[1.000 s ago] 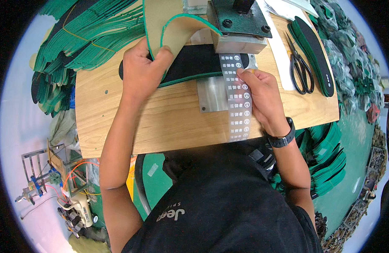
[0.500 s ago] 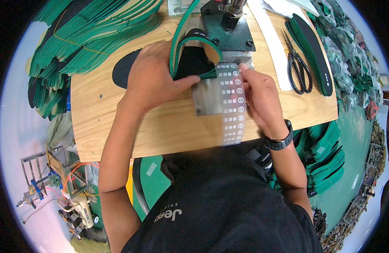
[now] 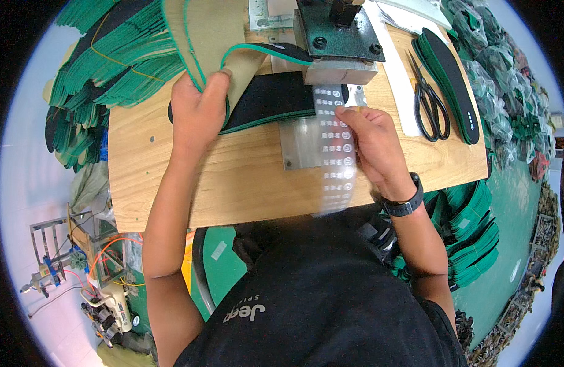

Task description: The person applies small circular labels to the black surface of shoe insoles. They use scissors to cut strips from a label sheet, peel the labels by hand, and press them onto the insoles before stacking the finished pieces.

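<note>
My left hand (image 3: 199, 113) is closed on insoles (image 3: 216, 46), thumb across them; their beige undersides curl up and one bends back toward the press. Below them a stack of black insoles with green edges (image 3: 270, 101) lies on the table, its right end under the press head (image 3: 340, 72). My right hand (image 3: 377, 144) pinches a clear strip of white printed labels (image 3: 337, 147) between thumb and fingers. The strip's upper end lies by the insole stack under the press; its lower end hangs, blurred, over the table's front edge.
Black scissors (image 3: 430, 104) and a pile of insoles (image 3: 447, 85) lie right of a white strip (image 3: 395, 73) on the wooden table (image 3: 245, 196). Large insole stacks (image 3: 117, 73) stand at the far left. More bundles (image 3: 462, 232) sit low on the right, near bagged goods (image 3: 499, 92).
The press head has risen. My left hand has moved slightly left and lifted the insoles, turning more of their beige undersides up. My right hand has shifted slightly down along the label strip.
</note>
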A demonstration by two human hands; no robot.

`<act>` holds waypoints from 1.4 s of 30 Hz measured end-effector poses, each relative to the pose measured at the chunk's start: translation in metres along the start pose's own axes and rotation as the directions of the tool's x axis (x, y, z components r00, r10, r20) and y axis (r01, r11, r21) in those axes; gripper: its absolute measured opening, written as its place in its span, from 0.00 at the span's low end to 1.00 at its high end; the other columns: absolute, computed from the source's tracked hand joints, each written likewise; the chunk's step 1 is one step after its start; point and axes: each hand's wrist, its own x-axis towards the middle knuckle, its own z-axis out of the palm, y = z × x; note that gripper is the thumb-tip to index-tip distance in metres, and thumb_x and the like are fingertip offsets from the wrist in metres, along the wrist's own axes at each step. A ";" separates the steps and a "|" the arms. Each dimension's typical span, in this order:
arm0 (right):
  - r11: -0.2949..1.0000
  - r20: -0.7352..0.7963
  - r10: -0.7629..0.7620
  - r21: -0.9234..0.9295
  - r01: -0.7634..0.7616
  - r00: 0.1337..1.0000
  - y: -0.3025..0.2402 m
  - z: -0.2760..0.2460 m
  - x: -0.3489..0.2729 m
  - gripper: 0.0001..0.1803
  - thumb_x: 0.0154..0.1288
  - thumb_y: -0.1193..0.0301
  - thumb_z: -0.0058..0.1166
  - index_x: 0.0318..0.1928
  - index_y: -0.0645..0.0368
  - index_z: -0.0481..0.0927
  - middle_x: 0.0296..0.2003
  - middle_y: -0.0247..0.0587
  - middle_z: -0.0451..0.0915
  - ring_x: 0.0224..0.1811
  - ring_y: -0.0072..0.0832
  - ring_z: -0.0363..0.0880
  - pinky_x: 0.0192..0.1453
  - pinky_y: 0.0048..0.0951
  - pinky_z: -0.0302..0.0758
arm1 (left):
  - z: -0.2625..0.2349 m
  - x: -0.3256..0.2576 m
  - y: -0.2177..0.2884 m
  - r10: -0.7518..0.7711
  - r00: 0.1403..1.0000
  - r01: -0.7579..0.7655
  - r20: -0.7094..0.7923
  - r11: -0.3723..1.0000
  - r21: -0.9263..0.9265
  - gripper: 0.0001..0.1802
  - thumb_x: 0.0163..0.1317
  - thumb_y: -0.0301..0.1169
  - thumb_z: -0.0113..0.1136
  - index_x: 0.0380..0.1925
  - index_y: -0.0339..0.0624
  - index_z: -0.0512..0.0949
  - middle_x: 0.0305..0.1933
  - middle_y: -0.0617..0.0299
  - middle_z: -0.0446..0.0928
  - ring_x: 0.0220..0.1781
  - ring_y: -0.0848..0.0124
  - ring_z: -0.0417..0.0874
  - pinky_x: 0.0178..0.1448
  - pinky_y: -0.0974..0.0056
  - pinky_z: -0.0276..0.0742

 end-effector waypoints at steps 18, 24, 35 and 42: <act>0.997 -0.009 -0.006 -0.074 0.005 1.000 -0.001 0.005 0.002 0.15 0.67 0.66 0.52 0.26 0.63 0.77 0.18 0.36 0.77 0.16 0.17 0.72 0.18 0.18 0.64 | 0.004 -0.001 0.007 0.126 0.947 -0.227 0.297 0.914 0.337 0.24 0.51 0.40 0.64 0.44 0.36 0.77 0.31 0.50 0.78 0.35 0.62 0.78 0.43 0.61 0.73; 1.000 -0.037 -0.004 -0.018 0.003 0.999 -0.002 0.000 -0.003 0.16 0.68 0.66 0.50 0.27 0.64 0.77 0.18 0.36 0.76 0.16 0.19 0.73 0.17 0.18 0.65 | 0.009 0.000 0.003 0.220 0.859 -0.439 0.462 0.781 0.445 0.34 0.43 0.44 0.69 0.51 0.40 0.75 0.44 0.45 0.78 0.51 0.51 0.76 0.58 0.54 0.69; 0.969 -0.261 -0.110 0.189 0.162 0.959 -0.011 -0.019 -0.008 0.09 0.66 0.71 0.49 0.35 0.67 0.76 0.28 0.39 0.79 0.26 0.22 0.78 0.32 0.23 0.78 | 0.004 -0.003 0.005 0.060 0.960 -0.167 0.275 0.907 0.387 0.14 0.51 0.36 0.61 0.28 0.34 0.77 0.22 0.51 0.77 0.26 0.56 0.79 0.34 0.58 0.74; 0.999 -0.035 -0.046 0.009 0.046 0.998 0.003 0.008 0.000 0.11 0.67 0.70 0.51 0.28 0.63 0.77 0.20 0.34 0.77 0.18 0.17 0.73 0.23 0.18 0.69 | -0.011 0.003 -0.004 -0.080 0.996 0.081 0.049 0.997 -0.017 0.08 0.54 0.31 0.55 0.22 0.37 0.74 0.19 0.70 0.70 0.23 0.81 0.66 0.29 0.70 0.66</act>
